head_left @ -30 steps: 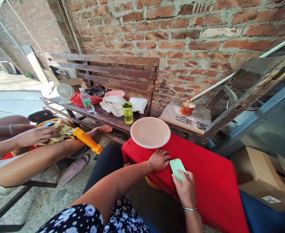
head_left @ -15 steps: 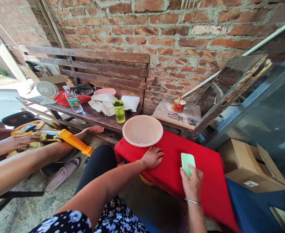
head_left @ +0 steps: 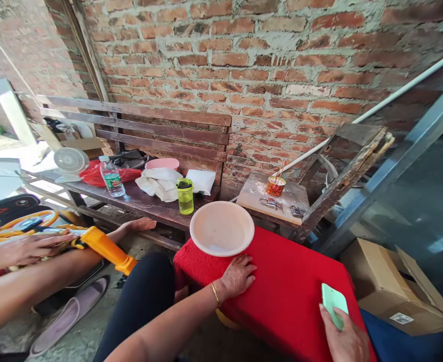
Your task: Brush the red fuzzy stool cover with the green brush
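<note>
My left hand (head_left: pixel 238 276) lies palm down on the red cloth (head_left: pixel 296 281), its fingers spread and close to the near rim of a pale pink basin (head_left: pixel 221 226). A little whitish matter shows at the bottom of the basin. At the cloth's right side, my right hand (head_left: pixel 344 334) is closed round a flat mint-green block (head_left: pixel 334 297) with rounded corners, roughly phone-sized. Its underside is hidden, so I cannot tell exactly what it is.
Behind stands a wooden bench (head_left: pixel 161 208) with a green-lidded bottle (head_left: pixel 185 197), a water bottle (head_left: pixel 112 178), cloths (head_left: pixel 159 183) and a fan (head_left: pixel 71 162). A cardboard box (head_left: pixel 398 289) is at right. Another person's hand (head_left: pixel 28 249) rests by a yellow ride-on toy (head_left: pixel 106 246).
My right hand has moved right and nearer to me with the mint-green block. The view has tilted up, so things sit lower. My left hand stays on the cloth by the basin.
</note>
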`<state>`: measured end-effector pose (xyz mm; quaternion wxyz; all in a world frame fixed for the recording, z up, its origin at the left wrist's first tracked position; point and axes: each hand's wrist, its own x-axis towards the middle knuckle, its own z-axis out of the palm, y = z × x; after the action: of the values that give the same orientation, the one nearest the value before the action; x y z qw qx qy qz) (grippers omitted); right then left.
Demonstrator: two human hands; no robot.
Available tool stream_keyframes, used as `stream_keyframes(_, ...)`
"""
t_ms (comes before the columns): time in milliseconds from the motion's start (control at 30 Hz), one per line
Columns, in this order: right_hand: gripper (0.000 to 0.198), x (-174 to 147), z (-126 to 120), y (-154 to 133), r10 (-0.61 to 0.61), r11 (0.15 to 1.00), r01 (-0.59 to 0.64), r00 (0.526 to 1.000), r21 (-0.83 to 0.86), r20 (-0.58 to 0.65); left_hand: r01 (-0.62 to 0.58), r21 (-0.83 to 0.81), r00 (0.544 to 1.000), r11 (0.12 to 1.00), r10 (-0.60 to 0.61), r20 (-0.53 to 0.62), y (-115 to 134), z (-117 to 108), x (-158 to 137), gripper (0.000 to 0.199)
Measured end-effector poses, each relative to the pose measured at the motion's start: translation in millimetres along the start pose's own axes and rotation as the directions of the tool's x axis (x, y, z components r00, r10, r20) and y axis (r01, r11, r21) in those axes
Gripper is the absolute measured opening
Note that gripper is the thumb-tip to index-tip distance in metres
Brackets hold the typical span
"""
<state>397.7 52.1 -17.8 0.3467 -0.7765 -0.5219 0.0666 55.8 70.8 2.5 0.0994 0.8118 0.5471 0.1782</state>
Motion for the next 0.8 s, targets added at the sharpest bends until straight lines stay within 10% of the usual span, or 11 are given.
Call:
stream_keyframes(167, 0.052, -2.9, 11.4, -8.7, 0.042, 0.993, -0.048, 0.997, -0.106, -0.059, -0.010, -0.019, 1.000, 1.000, 0.011, 0.012, -13.4, -7.5, -38.3, 0.044)
stream_keyframes(267, 0.052, -12.8, 33.3, -48.2, -0.141, 0.990, 0.141, 0.989, 0.009, -0.049, -0.032, -0.029, 0.999, 0.999, 0.032, 0.030, -26.5, -8.4, -65.4, 0.054)
stream_keyframes(500, 0.051, -57.0, 104.0, -157.8, -0.595, 0.800, 0.579, 0.798, 0.155, 0.094, -0.155, -0.041, 0.982, 0.987, 0.158, 0.107, -40.2, -7.5, -73.4, 0.090)
stream_keyframes(633, 0.055, -34.0, 92.0, -121.4, -0.510, 0.860, 0.506, 0.855, 0.072, 0.096, -0.185, -0.006, 0.968, 0.983, 0.183, 0.173, -46.4, -0.1, -67.2, 0.084)
stream_keyframes(800, 0.052, 15.0, 31.8, -20.7, -0.129, 0.983, 0.115, 0.987, -0.140, -0.097, -0.182, -0.034, 0.957, 0.983, 0.185, 0.222, -42.4, 1.8, -64.7, 0.086)
